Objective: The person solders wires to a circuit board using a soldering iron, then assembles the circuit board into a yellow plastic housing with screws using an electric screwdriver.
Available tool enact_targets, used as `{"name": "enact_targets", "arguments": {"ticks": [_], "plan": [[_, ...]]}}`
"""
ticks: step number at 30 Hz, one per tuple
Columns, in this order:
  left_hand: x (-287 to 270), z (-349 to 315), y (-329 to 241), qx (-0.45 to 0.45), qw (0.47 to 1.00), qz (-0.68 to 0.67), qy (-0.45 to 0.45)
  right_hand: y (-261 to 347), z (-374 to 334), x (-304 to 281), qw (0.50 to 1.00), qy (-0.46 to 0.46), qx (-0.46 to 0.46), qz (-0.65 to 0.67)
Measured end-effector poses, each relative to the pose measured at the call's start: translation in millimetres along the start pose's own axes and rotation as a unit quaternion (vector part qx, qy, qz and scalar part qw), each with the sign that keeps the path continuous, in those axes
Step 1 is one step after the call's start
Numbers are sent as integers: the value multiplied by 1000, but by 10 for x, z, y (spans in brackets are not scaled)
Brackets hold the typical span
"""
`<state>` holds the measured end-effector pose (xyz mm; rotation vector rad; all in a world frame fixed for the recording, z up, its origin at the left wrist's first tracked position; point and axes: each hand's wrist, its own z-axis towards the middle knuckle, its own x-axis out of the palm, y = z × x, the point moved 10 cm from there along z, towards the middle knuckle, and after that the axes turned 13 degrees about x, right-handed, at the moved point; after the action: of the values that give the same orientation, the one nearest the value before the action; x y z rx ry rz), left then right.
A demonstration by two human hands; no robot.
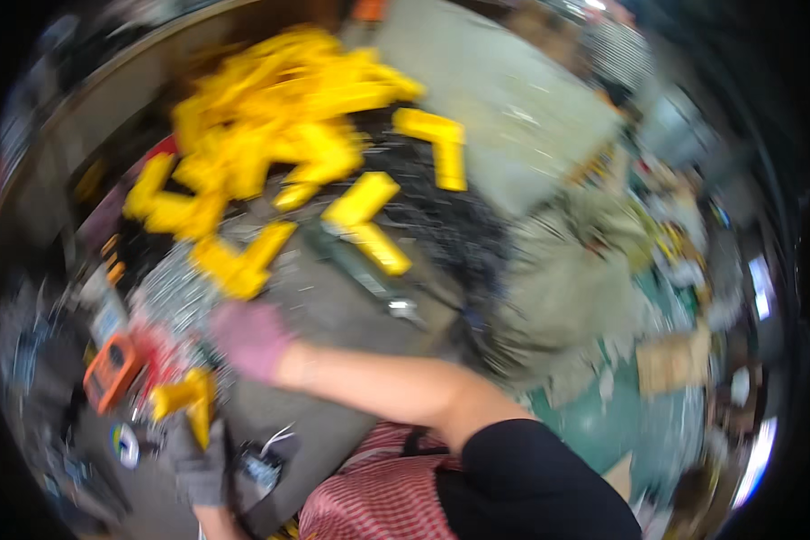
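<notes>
My left hand, in a grey glove, grips a yellow L-shaped piece at the lower left. My right hand, in a pink glove, reaches across over the table. Motion smears its fingers, so I cannot make out whether they hold anything. Beside it lies a heap of small silvery parts, too blurred to name. Just beyond sits another yellow L-shaped piece. A dark green tool like an electric screwdriver lies further right, with a yellow angled piece across it.
A large pile of yellow angled pieces covers the far left, beside a black heap. An orange-framed device is at the left. A pale board and a greenish sack lie on the right. Another person is at the far right.
</notes>
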<state>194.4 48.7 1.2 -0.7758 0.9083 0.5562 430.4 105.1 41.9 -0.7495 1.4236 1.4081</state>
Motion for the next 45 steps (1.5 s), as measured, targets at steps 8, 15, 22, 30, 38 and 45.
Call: {"name": "enact_targets", "arguments": {"ticks": [8, 15, 22, 30, 38, 45], "plan": [[-213, 493, -752, 67, 996, 57, 34, 282, 287, 732, 992, 61, 32, -107], [373, 988, -1191, 113, 984, -125, 55, -107, 389, 263, 983, -55, 103, 142], [1025, 1112, -1370, 89, 949, -286, 99, -341, 285, 694, 963, 7, 45, 265], [1532, 1063, -1260, 27, 891, -440, 109, -394, 24, 573, 993, -4, 58, 99], [833, 152, 339, -145, 873, -465, -17, -276, -480, -385, 998, -8, 4, 58], [-148, 126, -124, -84, 987, -132, -21, -448, -977, -1068, 996, 40, -82, 10]]}}
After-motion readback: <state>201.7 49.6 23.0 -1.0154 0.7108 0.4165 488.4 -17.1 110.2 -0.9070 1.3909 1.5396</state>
